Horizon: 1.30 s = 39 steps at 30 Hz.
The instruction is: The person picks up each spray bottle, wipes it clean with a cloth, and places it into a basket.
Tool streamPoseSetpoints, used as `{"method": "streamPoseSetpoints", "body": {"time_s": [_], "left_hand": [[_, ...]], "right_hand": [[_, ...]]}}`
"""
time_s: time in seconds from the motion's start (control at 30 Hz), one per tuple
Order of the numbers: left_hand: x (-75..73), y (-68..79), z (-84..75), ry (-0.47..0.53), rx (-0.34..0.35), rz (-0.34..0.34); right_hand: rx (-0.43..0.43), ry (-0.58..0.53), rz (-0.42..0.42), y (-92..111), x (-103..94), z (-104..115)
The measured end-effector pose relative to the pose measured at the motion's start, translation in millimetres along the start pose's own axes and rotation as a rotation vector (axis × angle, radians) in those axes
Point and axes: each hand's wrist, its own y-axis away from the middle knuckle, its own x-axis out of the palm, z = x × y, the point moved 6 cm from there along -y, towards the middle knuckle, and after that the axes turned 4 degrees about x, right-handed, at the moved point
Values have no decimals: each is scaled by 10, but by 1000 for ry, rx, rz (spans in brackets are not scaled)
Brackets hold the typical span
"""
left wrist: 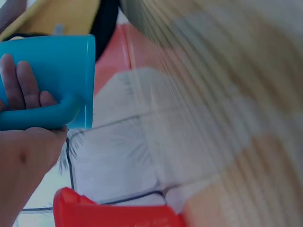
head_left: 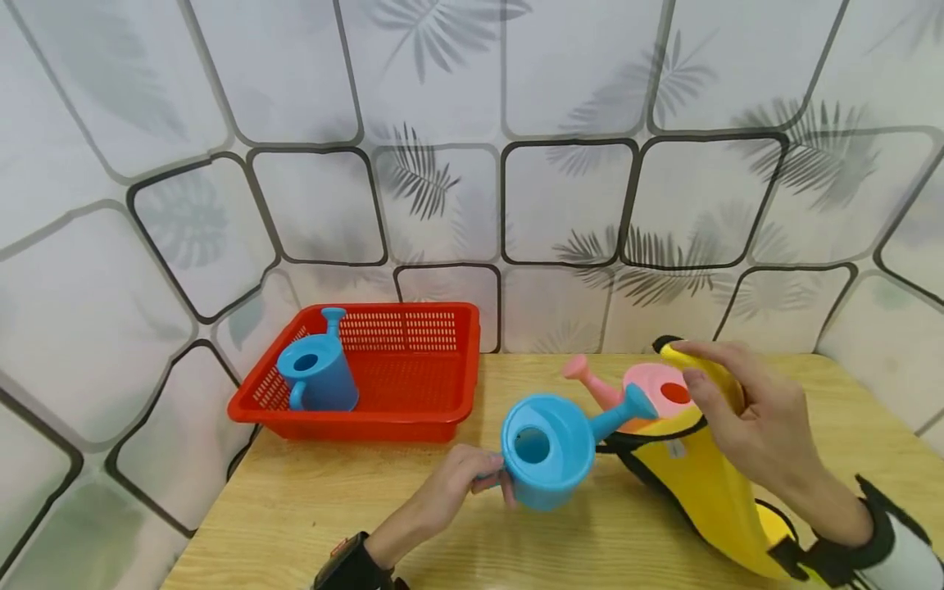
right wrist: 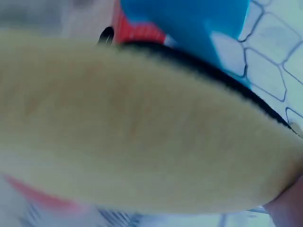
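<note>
By its handle, my left hand (head_left: 460, 483) grips a toy blue watering can (head_left: 549, 492), held above the table with its spout pointing right. The left wrist view shows the fingers curled through the handle against the blue wall of the can (left wrist: 57, 61). On the right, my right hand (head_left: 770, 410) pinches the black-trimmed edge of a yellow fabric bag (head_left: 686, 475), lifting that side of its mouth. A pink watering can (head_left: 652, 377) shows in the bag's opening, its lower part hidden by the fabric. The yellow cloth (right wrist: 142, 127) fills most of the right wrist view.
At the back left of the wooden table (head_left: 295, 516) stands a red plastic basket (head_left: 413, 430). Inside its left end sits another blue watering can (head_left: 324, 381). A patterned curtain (head_left: 442, 205) hangs behind the table.
</note>
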Motion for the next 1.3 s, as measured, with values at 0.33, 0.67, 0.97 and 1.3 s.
{"method": "streamPoseSetpoints", "body": {"time_s": [0.33,0.67,0.97,1.3], "left_hand": [[15,-46,115,-179,-49,10],[71,-45,73,-225,-10,8],[72,-30,67,-229,-18,4],[54,-24,108,-200,-36,-3]], "right_hand": [[-510,75,278,-217,497,408],[-483,121,461,112,905,687],[-478,142,495,226,964,744],[-561,115,597,397,936,817]]}}
